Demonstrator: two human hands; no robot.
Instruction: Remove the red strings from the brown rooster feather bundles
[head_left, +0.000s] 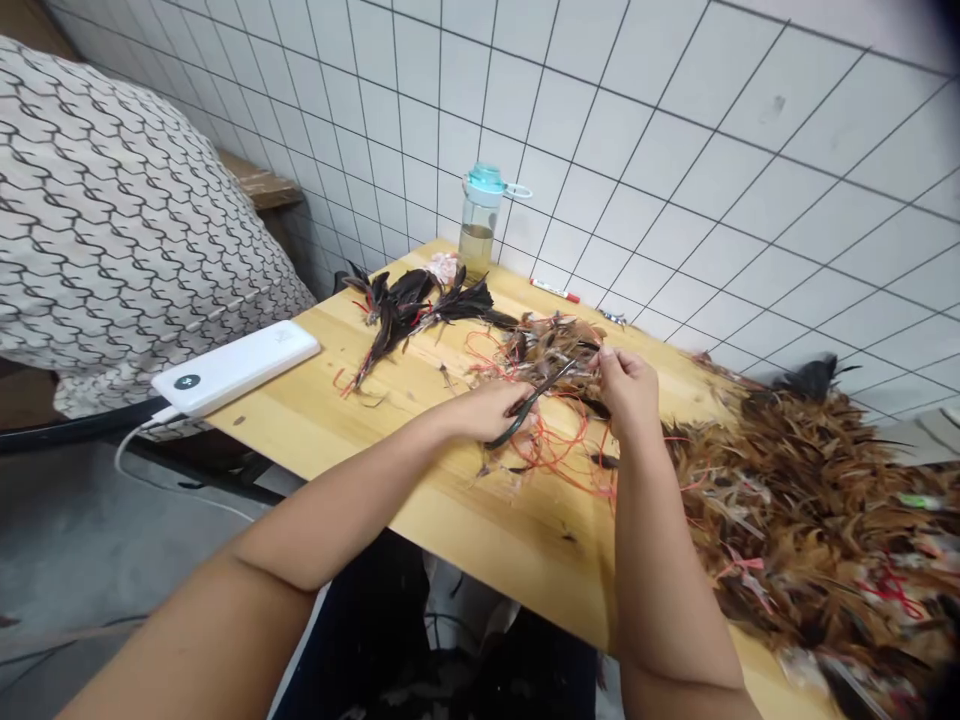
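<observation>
My left hand (495,408) is closed around the dark handles of a pair of scissors (520,418), whose blades point right and away from me. Close to the blade tips, my right hand (626,385) pinches a small dark feather (590,346); its far end is hard to make out. Brown and dark feathers (551,340) lie in a loose heap just behind both hands. Tangled red string (559,440) spreads over the table beneath and in front of them.
Bundles of black feathers tied in red (401,308) lie at the back left. A water bottle (478,225) stands by the tiled wall near a red-and-white marker (554,290). A white power bank (236,368) sits at the left edge. Brown feathers (810,480) cover the right side.
</observation>
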